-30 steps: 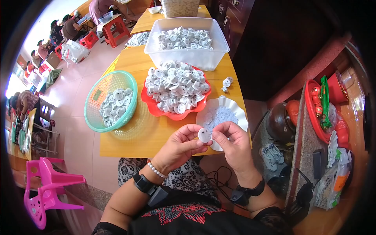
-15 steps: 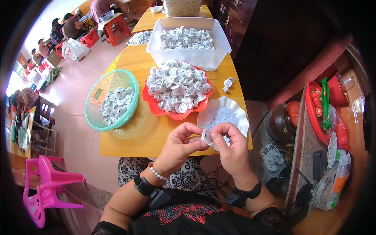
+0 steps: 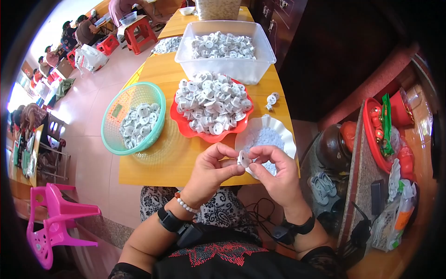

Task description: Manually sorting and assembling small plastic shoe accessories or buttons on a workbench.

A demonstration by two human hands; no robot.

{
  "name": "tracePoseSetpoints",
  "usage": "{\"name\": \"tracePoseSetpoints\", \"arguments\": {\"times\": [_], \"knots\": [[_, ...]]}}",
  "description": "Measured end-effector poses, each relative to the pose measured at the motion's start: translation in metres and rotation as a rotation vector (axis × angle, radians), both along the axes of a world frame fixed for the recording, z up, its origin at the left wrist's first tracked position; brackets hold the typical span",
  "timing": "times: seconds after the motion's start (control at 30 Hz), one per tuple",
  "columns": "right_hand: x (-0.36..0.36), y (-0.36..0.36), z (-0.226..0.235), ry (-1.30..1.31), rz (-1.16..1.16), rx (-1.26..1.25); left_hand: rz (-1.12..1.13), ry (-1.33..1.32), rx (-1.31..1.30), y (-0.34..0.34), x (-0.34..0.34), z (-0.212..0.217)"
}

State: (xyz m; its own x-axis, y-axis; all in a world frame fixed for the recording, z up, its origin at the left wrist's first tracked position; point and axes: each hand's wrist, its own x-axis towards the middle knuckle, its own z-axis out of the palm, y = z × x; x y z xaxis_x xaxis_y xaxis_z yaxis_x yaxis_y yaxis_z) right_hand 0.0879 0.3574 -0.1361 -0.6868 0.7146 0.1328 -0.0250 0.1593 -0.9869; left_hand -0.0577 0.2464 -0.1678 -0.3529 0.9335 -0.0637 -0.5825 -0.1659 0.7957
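Observation:
In front of my chest, above the near table edge, a small round white plastic part point(image 3: 243, 159) is pinched between the thumb and fingers of my left hand point(image 3: 212, 167). My right hand point(image 3: 277, 171) has its thumb and index finger closed at the right edge of the same part. Behind my right fingers stands a white wavy-rimmed dish point(image 3: 288, 139) of small pale-blue flat pieces point(image 3: 265, 138). Beyond my hands, a red scalloped bowl point(image 3: 182, 129) is heaped with similar white parts. To the left, a mint-green mesh basket point(image 3: 110, 135) holds more of them.
A clear plastic bin point(image 3: 227, 70) of white parts stands farther back on the wooden table point(image 3: 153, 174). A few loose parts point(image 3: 272, 99) lie near the right edge. A pink plastic chair point(image 3: 60, 214) is at the lower left; other people sit at the far left.
My right thumb and fingers have shifted slightly on the white plastic part, which has turned a little. The bowls and basket stay in place.

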Motion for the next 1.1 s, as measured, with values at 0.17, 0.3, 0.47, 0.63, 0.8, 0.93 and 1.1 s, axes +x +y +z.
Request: {"name": "tracePoseSetpoints", "arguments": {"times": [0.17,0.3,0.47,0.63,0.8,0.93,1.1], "knots": [[0.001,0.010,-0.005,-0.014,0.033,0.231,-0.021,0.020,0.000,-0.001,0.000,0.005],[-0.001,0.010,0.002,-0.067,0.050,0.507,-0.007,0.048,0.002,-0.001,0.001,0.004],[-0.003,0.009,0.002,-0.091,0.057,0.586,0.002,0.070,0.006,-0.003,-0.002,0.004],[-0.007,0.016,-0.003,-0.068,-0.010,0.190,0.266,0.501,0.011,-0.007,-0.039,0.021],[0.004,0.045,-0.047,-0.556,-0.061,0.759,0.832,0.820,-0.128,-0.048,-0.133,0.013],[0.003,0.045,-0.071,-0.706,-0.076,0.877,0.989,1.227,-0.333,-0.051,-0.139,0.017],[0.000,0.050,-0.085,-0.681,-0.075,0.823,0.695,1.500,-0.395,-0.021,-0.110,0.011]]}}
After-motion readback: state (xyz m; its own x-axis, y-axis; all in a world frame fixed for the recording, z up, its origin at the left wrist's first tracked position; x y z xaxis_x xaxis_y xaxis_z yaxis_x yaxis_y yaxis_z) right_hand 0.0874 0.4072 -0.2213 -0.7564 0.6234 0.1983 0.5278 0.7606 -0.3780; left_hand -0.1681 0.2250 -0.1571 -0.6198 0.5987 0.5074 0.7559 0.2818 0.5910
